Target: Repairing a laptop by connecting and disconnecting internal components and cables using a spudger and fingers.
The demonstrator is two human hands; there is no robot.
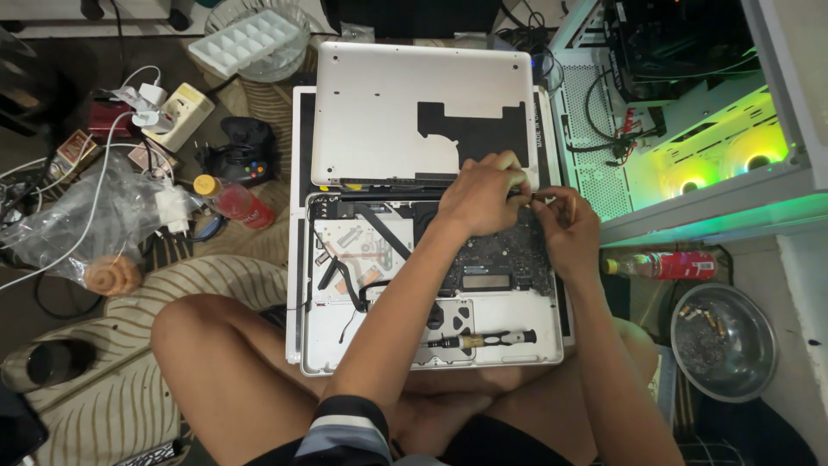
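Observation:
An opened silver laptop (345, 332) lies on the floor in front of my crossed legs, its inner boards exposed. Its removed bottom cover (388, 95) rests just beyond it. My left hand (483, 194) reaches across to the laptop's far right corner, fingers curled on something small there. My right hand (565, 229) is beside it at the right edge, pinching a small metal part. What each hand grips is too small to name. A black-handled screwdriver (483, 340) lies loose on the laptop's near section.
An open desktop computer case (690, 103) with green-lit fans stands at the right. A metal bowl (724, 341) and a red bottle (664, 265) sit below it. At the left are a game controller (243, 151), a power strip (177, 112), cables, a plastic bag and an ice tray (244, 39).

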